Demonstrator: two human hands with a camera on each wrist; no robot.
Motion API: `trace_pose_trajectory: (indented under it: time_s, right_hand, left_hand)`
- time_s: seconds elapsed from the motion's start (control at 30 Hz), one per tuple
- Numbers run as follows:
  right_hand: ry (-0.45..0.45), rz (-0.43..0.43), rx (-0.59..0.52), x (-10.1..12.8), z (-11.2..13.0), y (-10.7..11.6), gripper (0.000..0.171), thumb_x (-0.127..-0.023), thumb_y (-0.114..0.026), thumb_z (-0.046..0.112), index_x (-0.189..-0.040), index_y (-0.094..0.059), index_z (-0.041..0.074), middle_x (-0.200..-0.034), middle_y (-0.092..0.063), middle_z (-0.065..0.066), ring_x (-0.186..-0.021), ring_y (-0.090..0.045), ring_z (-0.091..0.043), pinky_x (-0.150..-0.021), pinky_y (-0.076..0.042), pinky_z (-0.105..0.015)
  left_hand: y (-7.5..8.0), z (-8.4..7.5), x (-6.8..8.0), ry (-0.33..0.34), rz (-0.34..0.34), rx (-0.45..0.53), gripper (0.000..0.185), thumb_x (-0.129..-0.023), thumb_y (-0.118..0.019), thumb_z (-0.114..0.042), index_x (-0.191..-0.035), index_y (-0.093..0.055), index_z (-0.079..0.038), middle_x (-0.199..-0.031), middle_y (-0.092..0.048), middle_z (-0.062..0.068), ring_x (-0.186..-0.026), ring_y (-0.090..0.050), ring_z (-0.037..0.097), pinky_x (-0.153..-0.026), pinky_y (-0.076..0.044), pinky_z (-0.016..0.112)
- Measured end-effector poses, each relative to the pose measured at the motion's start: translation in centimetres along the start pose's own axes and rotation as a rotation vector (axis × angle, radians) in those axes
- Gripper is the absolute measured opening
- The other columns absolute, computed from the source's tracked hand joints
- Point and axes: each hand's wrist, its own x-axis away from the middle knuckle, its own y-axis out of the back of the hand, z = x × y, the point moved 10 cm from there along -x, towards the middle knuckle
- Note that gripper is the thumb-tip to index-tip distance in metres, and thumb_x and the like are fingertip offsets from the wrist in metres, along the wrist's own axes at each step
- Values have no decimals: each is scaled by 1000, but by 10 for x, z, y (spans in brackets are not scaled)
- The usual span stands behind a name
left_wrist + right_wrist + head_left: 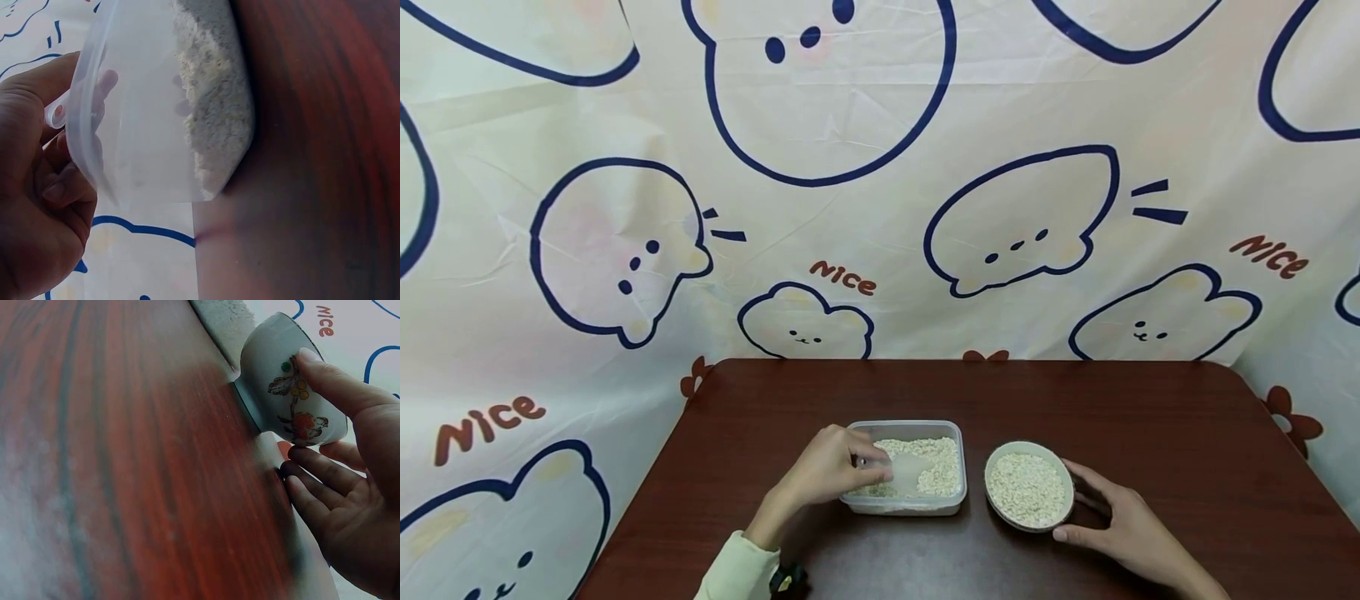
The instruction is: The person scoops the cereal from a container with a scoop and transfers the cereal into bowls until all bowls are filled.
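My left hand is over the left part of a clear plastic container of pale flakes, like oats. It grips a whitish translucent handle with a hole in its end, which looks like a scoop's; a pale translucent patch lies among the flakes, and I cannot tell whether that is its head. To the right stands a small bowl painted with fruit and leaves, filled with the same flakes. My right hand holds that bowl from its right side, thumb on the near wall and fingers farther round.
Both vessels stand side by side on a dark reddish-brown table, with a narrow gap between them. Behind and beside the table hangs a pale cloth with blue cartoon outlines. A dark object shows by the left sleeve.
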Motion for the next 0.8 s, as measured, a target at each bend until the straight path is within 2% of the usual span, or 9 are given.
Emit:
trace_pose_trajectory:
  time_s: [0.2,0.4,0.6,0.8]
  right_hand:
    - [-17,14,1,-1,-1,-2,95,-82,-92,49,-161,-48,21,-159,-56,-16,-131,-58,4,-95,-53,-17]
    - [-26,19,3,0,-2,-2,95,-81,-91,51,-160,-49,19,-159,-57,-16,-130,-53,11,-95,-53,-17]
    - [-19,10,11,0,-3,-2,95,-81,-92,49,-160,-49,19,-158,-58,-16,-129,-54,10,-95,-53,-17]
    - [1,0,26,-1,-1,-2,92,-82,-93,43,-160,-49,21,-157,-58,-17,-130,-54,9,-95,-53,-18]
  left_hand:
    - [-1,-5,4,-18,-43,-64,10,-90,-89,-24,-99,-89,-18,-89,-80,-9,-71,-60,-7,-63,-48,17]
    - [-1,-9,6,-63,-94,-135,10,-88,-90,-27,-96,-89,-20,-87,-80,-11,-73,-63,-8,-65,-48,15]
    - [-2,-13,8,-120,-136,-183,12,-87,-91,-29,-94,-89,-21,-87,-81,-11,-72,-64,-8,-64,-46,13]
    - [-1,-13,9,-93,-145,-184,12,-86,-92,-31,-94,-89,-22,-88,-81,-12,-70,-61,-10,-63,-44,12]
